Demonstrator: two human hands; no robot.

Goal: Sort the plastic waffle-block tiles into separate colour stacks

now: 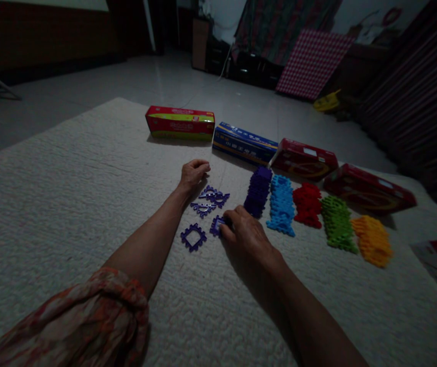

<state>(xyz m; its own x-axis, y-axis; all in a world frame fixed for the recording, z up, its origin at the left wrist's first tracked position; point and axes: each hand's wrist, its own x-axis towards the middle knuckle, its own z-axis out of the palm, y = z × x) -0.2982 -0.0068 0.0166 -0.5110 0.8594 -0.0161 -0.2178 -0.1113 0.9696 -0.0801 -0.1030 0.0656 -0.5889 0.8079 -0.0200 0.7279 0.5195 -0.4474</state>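
My right hand (pixel 247 229) has its thumb and fingers closed on the edge of a purple square building piece (pixel 217 225) at the mat's surface. My left hand (pixel 194 172) is loosely closed beyond the loose pieces; its curled fingers hide whatever may be in them. Just below it lie purple toothed pieces with straight edges (pixel 203 208), partly overlapping. Nearer to me, an open-centred purple square piece (pixel 194 237) lies flat. A tall stack of purple pieces (pixel 258 191) stands just beyond my right hand.
Right of the purple stack are blue (pixel 281 204), red (pixel 307 204), green (pixel 338 223) and orange (pixel 372 239) stacks. Behind them runs a row of boxes: red-and-green (pixel 180 123), blue (pixel 245 143) and two dark red ones (pixel 304 159). A pale quilted mat (pixel 88 178) covers the floor.
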